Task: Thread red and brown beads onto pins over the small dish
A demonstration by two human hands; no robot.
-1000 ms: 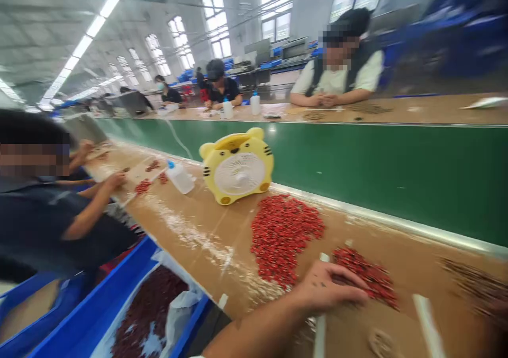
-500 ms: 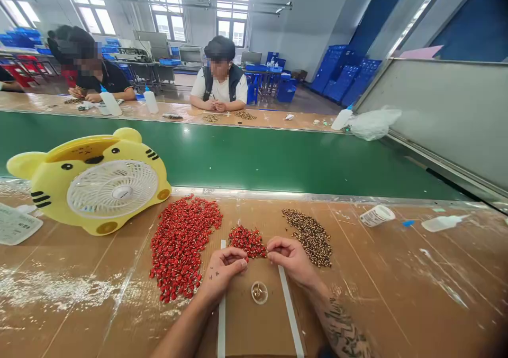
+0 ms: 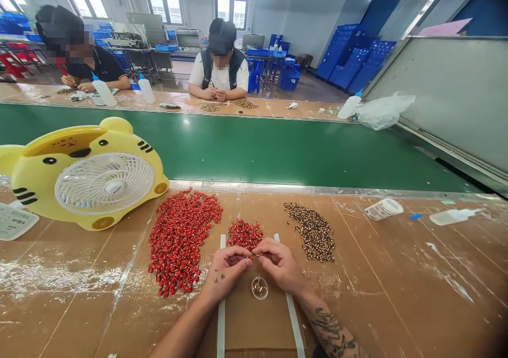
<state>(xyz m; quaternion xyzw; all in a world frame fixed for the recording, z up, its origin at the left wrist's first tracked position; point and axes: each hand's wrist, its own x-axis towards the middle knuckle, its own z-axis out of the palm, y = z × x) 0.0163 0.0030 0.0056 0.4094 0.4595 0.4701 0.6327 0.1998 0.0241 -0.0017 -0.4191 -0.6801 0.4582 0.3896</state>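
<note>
My left hand (image 3: pixel 228 273) is closed in a pinch on a small red piece (image 3: pixel 251 258) at its fingertips. Close against it, my right hand (image 3: pixel 280 265) also pinches; what sits between its fingers is too small to make out. Both hover over a brown cardboard sheet (image 3: pixel 257 329) edged with white tape strips. Below the fingertips stands a small clear cup (image 3: pixel 259 289) with a thin stick in it. Just beyond the hands lies a small pile of red pieces (image 3: pixel 244 233), with a larger red pile (image 3: pixel 180 241) to the left and gold-and-black beads (image 3: pixel 313 232) to the right.
A yellow tiger-faced fan (image 3: pixel 95 172) stands at the left. On the right lie a white tub (image 3: pixel 383 208) and a squeeze bottle (image 3: pixel 452 216). Past a green belt (image 3: pixel 254 149), two people sit at the opposite bench, with bottles (image 3: pixel 146 88) and bead piles (image 3: pixel 246 104) before them.
My right hand has moved left, bringing its fingertips to those of my left hand. The left hand has shifted slightly right with the red piece. The camera view has tilted a little.
</note>
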